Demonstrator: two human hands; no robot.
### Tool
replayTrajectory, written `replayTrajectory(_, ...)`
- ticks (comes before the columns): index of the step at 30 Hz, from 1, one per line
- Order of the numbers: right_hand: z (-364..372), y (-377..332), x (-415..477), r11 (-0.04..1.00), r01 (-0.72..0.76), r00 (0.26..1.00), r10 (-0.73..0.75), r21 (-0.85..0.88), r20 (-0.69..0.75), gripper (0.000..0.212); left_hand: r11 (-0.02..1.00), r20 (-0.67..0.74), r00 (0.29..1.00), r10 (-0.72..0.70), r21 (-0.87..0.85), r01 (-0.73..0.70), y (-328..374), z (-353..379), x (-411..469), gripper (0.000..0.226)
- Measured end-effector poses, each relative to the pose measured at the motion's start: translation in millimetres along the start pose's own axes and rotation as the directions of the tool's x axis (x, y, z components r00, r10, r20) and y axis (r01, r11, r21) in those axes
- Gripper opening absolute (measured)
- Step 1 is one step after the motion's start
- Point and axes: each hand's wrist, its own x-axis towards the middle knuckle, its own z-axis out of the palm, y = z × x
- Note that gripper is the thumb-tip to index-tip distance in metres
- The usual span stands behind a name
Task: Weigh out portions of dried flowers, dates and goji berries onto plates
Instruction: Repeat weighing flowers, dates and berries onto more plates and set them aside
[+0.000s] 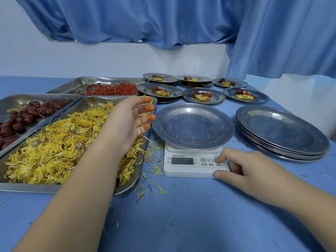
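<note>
**Three trays, six filled plates, one bare plate on the scale**

I count three steel trays on the table's (181,215) left side: goji berries (112,90) farthest, dates (27,113) at the left edge, dried flowers (54,148) nearest me. Six portioned plates (174,91) sit in two rows of three toward the far edge. One bare plate (193,124) rests on the white scale (187,168), and a stack of bare plates (283,131) lies by the right edge; I cannot count those.

My left hand (125,119) hovers over the flower tray's far right corner, fingers spread and orange-tipped, gripping nothing. My right hand (241,170) holds nothing either: forefinger on the scale's rightmost button, thumb against its front edge.
</note>
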Motion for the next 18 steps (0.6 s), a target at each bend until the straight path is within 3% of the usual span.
replayTrajectory(6, 2.0, -1.3, 0.1, 1.0, -0.018, 1.0, 0.018, 0.021, -0.021, 0.03, 1.0, 0.007, 1.0, -0.009, 0.019, 0.009, -0.2, 1.0, -1.4, 0.017)
replayTrajectory(9, 1.6, 0.3, -2.5, 1.0, 0.01, 0.997, -0.009, 0.008, -0.082, 0.019, 0.999, 0.005, 1.0, -0.006, 0.038, 0.006, -0.1, 1.2, -1.7, 0.016)
replayTrajectory(12, -2.4, -5.5, 0.6, 0.997, 0.059, 0.973, -0.046, 0.05, -0.227, 0.007, 0.996, 0.002, 1.0, 0.008, 0.085, -0.008, -0.6, 3.6, -3.1, 0.016)
replayTrajectory(15, -10.4, -21.2, 13.9, 0.982, 0.093, 0.919, -0.02, 0.166, -0.393, 0.016, 0.993, 0.003, 1.0, 0.022, 0.115, -0.022, -0.5, 7.3, -4.7, 0.014)
replayTrajectory(18, -12.4, -36.0, 34.4, 0.983, 0.083, 0.864, 0.01, 0.162, -0.503, 0.027, 0.991, 0.015, 1.0, 0.009, 0.134, -0.011, -0.3, 11.1, -5.5, 0.013)
